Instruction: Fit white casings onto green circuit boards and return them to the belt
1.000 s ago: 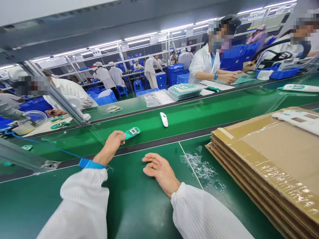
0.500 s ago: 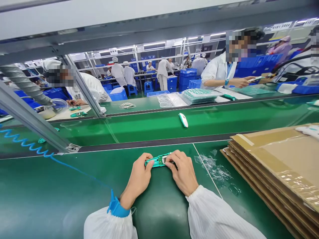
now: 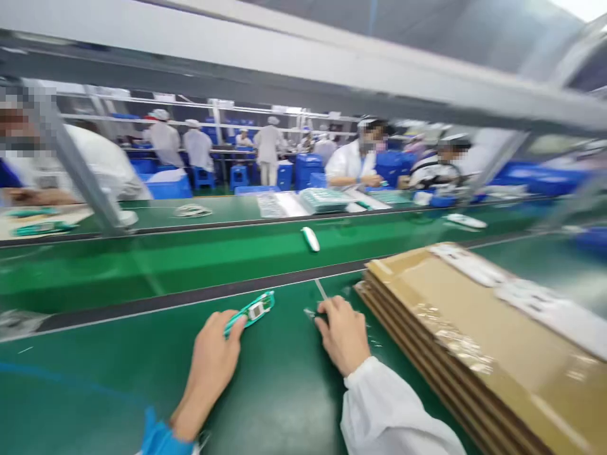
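Hands apart. Left hand [image 3: 213,363] touching lower end of teal-framed circuit board [image 3: 251,313], board lying on green bench mat [image 3: 118,392], lower centre; grip unclear. Right hand [image 3: 344,335] just right of it, over small dark item [image 3: 310,313], too blurred to name. Board markings unreadable. Stacked cardboard sheets [image 3: 427,316] at right. White plastic device [image 3: 310,239] on green conveyor belt [image 3: 142,272] above, centre; no readable writing.
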The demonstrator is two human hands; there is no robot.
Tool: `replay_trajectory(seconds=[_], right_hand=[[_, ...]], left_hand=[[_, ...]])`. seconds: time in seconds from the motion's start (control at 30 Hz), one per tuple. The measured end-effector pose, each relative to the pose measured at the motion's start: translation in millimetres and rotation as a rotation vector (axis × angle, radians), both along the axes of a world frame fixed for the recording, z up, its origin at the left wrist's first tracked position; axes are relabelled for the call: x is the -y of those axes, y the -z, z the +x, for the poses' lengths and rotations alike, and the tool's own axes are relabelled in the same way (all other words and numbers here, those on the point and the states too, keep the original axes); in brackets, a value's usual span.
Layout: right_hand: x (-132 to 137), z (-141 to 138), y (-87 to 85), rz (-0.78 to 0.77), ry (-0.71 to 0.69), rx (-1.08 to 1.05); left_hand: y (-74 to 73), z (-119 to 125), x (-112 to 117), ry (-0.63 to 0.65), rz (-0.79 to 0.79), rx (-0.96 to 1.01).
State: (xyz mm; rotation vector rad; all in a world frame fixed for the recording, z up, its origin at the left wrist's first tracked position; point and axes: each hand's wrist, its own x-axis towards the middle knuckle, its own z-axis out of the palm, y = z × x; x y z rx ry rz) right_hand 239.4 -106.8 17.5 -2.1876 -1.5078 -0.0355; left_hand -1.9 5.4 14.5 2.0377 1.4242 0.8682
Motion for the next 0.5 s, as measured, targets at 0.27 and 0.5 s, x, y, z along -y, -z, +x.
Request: replay_trajectory(seconds=[0.27,0.5], right_hand=[[75,132,-112.2,-0.052,-0.001,0.109],[47,249,-136.0,-0.303,0.608,0.216]], left_hand=[[8.4,2,-13,-0.137,-0.406,0.201],[-3.8,11,-6,0.037,-0.582,0.796]])
